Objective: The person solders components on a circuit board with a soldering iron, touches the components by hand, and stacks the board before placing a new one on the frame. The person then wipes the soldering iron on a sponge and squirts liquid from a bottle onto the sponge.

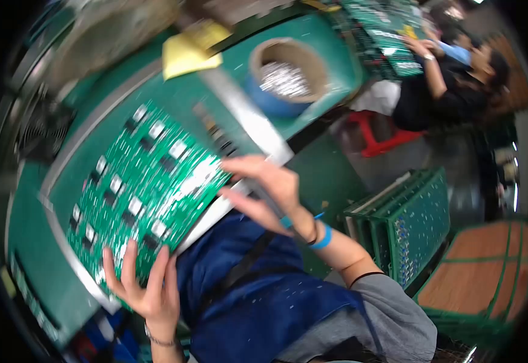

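Observation:
A green circuit board panel (155, 187) with rows of black and white square parts lies slanted over the bench in front of me, blurred by motion. My left hand (146, 290) rests on its near left edge, the fingers spread over the surface. At the right corner, my right hand (267, 187) grips the panel's edge between thumb and fingers. A slim dark grey tool (265, 198) lies along the right palm; its kind is unclear. A blue band (321, 237) circles the right wrist. Beyond the panel lies a small strip of brown and dark pieces (212, 128).
A cardboard-rimmed round tub (257, 91) holding shiny bits stands at the far side, right of yellow paper (182, 57). Green racks (418, 224) and a brown-topped green-framed stack (476, 266) are to my right. Another person (452, 91) handles boards at far right.

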The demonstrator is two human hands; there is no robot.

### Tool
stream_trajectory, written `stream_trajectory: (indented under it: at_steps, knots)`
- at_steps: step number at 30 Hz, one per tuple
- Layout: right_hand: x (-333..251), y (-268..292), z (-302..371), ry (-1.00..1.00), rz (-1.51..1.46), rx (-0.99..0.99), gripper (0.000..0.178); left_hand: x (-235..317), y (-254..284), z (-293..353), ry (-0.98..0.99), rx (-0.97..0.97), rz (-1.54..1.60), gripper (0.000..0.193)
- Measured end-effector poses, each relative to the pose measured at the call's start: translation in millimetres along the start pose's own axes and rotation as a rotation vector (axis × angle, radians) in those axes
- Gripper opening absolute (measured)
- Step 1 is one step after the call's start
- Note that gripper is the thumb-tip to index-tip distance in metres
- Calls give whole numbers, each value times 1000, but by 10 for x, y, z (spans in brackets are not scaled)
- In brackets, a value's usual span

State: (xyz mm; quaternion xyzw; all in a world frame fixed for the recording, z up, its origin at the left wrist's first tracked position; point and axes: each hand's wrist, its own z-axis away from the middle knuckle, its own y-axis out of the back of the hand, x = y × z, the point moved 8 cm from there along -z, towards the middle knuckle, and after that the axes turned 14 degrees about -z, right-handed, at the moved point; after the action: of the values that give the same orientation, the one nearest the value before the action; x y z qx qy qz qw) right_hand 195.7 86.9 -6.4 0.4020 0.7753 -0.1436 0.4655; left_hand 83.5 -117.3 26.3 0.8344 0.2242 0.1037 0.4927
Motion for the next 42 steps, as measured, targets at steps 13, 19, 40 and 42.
stream_trajectory:
  at_steps: [13, 19, 40, 42]
  knots:
    - [-116, 82, 51, 92, 10, 63, 42, 70, 17, 2, -15, -4, 29, 23]
    - [-119, -3, 67, 32, -20, 29, 40, 3, 40, 59, 3, -9, 38, 22]
    - [167, -12, 155, -166, -104, 65, 46, -61, -56, 48, -75, 46, 87, 36]
    - [172, 11, 172, -192, -101, 95, 47, -92, -25, 35, -79, 42, 158, 36]
